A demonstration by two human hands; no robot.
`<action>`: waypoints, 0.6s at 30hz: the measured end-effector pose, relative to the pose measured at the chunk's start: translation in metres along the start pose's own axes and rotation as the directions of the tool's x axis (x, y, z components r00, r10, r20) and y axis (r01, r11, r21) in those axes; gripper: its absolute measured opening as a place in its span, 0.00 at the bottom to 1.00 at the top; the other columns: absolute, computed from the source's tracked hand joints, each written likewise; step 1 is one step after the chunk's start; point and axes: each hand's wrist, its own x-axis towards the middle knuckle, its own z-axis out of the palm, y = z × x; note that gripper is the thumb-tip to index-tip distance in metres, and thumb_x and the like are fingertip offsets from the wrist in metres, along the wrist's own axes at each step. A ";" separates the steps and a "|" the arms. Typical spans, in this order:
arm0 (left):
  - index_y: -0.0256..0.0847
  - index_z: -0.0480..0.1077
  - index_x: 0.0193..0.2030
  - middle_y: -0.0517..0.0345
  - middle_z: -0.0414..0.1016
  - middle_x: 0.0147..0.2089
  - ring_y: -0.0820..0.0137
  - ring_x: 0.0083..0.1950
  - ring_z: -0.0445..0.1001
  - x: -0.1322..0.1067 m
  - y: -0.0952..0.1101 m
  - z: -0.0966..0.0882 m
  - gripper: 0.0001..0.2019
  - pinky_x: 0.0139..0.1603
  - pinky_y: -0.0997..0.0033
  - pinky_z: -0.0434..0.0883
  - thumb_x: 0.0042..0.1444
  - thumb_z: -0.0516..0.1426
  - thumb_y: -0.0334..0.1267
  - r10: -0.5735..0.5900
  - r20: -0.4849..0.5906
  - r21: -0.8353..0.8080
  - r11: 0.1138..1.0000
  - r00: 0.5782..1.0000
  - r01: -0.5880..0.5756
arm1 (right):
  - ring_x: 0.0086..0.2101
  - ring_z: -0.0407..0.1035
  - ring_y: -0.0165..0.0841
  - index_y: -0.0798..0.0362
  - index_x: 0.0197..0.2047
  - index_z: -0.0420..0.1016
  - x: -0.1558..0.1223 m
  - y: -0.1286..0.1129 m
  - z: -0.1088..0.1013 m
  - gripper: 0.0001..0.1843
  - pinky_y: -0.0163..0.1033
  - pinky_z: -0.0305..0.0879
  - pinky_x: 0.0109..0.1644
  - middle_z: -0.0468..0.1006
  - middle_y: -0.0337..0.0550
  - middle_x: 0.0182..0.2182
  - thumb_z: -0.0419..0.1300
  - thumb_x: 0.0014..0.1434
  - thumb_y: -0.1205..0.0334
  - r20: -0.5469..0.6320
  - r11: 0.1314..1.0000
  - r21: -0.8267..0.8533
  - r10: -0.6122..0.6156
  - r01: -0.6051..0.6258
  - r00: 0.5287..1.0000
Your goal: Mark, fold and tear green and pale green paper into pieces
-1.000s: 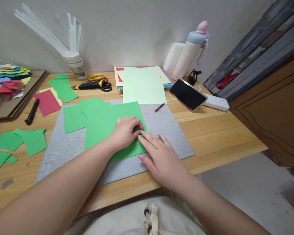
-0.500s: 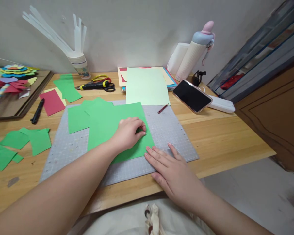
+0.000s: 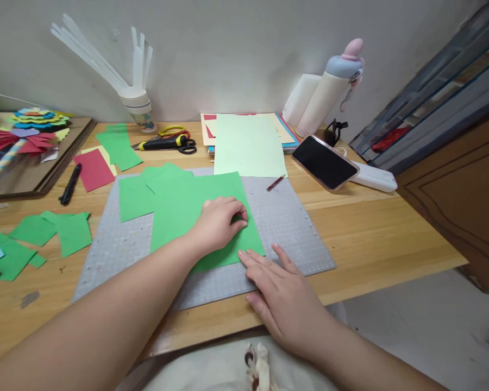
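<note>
A large green paper sheet (image 3: 195, 203) lies on a grey cutting mat (image 3: 285, 217) in the middle of the wooden desk. My left hand (image 3: 220, 220) rests on the sheet near its right edge, fingers curled and pressing down on the paper. My right hand (image 3: 283, 296) lies flat on the mat just below the sheet's lower right corner, fingers stretched out, fingertips touching the paper's edge. A smaller green piece (image 3: 134, 198) overlaps the sheet's left side.
Pale green paper (image 3: 246, 146) on a coloured stack lies behind the mat, a red pencil (image 3: 275, 183) beside it. Scissors and a utility knife (image 3: 167, 142) are at the back, a phone (image 3: 324, 162) and bottle (image 3: 330, 87) right, green scraps (image 3: 44, 233) and marker (image 3: 69, 184) left.
My right hand has slid from the sheet's right edge down to its lower right corner. The left hand has stayed pressed on the paper. The view has shifted slightly.
</note>
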 end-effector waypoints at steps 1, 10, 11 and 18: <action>0.45 0.71 0.36 0.59 0.76 0.42 0.63 0.47 0.70 0.000 0.000 0.000 0.02 0.46 0.60 0.59 0.57 0.58 0.37 0.001 0.000 0.000 1.000 1.000 -0.001 | 0.63 0.57 0.35 0.58 0.54 0.70 0.003 -0.004 0.003 0.18 0.51 0.40 0.71 0.66 0.48 0.63 0.46 0.68 0.61 -0.003 1.000 0.024 -0.017 0.017 1.000; 0.45 0.71 0.36 0.61 0.75 0.41 0.63 0.47 0.70 0.001 -0.002 0.002 0.02 0.45 0.61 0.59 0.56 0.59 0.37 0.003 -0.011 0.009 1.000 1.000 -0.003 | 0.63 0.58 0.35 0.58 0.53 0.69 0.017 -0.039 0.025 0.20 0.44 0.39 0.72 0.69 0.47 0.61 0.49 0.68 0.52 -0.067 0.988 0.101 -0.113 0.119 0.991; 0.45 0.71 0.36 0.60 0.75 0.41 0.63 0.47 0.70 0.001 -0.002 0.002 0.02 0.45 0.61 0.59 0.56 0.59 0.38 0.005 -0.011 0.009 1.000 1.000 -0.005 | 0.62 0.59 0.35 0.58 0.53 0.69 0.016 -0.039 0.025 0.20 0.44 0.40 0.71 0.69 0.46 0.61 0.49 0.67 0.52 -0.079 0.989 0.115 -0.085 0.094 0.993; 0.45 0.70 0.36 0.60 0.75 0.42 0.63 0.47 0.69 0.000 -0.001 0.000 0.02 0.45 0.61 0.58 0.57 0.59 0.38 0.005 -0.008 0.005 1.000 1.000 -0.005 | 0.57 0.65 0.34 0.56 0.50 0.69 0.005 -0.024 0.011 0.13 0.49 0.42 0.70 0.75 0.46 0.55 0.49 0.67 0.60 -0.124 0.985 0.150 0.104 -0.085 0.987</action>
